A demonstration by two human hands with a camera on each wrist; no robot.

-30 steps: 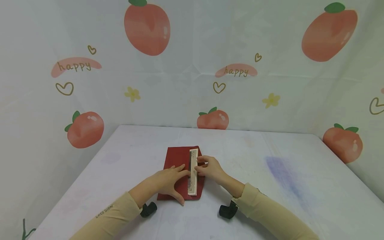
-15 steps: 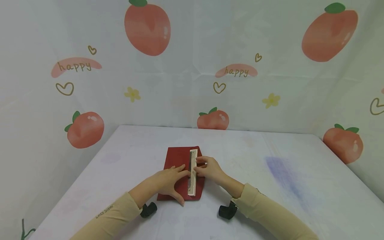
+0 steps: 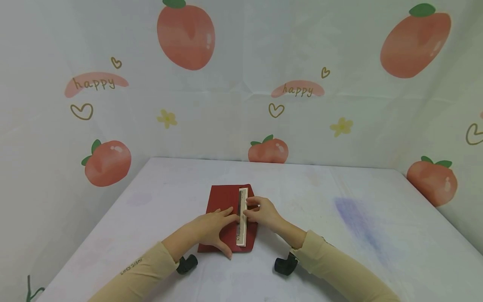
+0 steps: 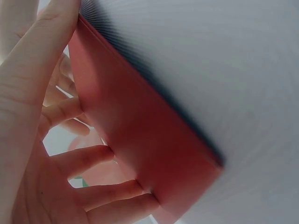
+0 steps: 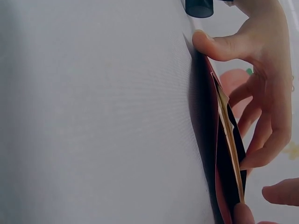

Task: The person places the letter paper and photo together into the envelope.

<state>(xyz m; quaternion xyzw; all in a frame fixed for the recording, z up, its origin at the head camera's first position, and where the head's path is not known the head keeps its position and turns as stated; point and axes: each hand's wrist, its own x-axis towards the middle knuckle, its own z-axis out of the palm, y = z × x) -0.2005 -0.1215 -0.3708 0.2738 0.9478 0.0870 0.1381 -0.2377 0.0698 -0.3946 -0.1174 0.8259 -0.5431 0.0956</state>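
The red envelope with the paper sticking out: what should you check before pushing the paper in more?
1. Red envelope lies flat on the table: ok.
2. Left hand rests on the envelope with spread fingers, holding it down: ok.
3. Right hand pinches the cream paper strip at its edge: ok.
4. Strip lines up with the envelope's open right side: ok; the right wrist view shows it between the red layers.
5. Strip fully inside: not ok, a long band shows outside the opening.
6. Paper bent or caught inside: cannot tell, that part is hidden.
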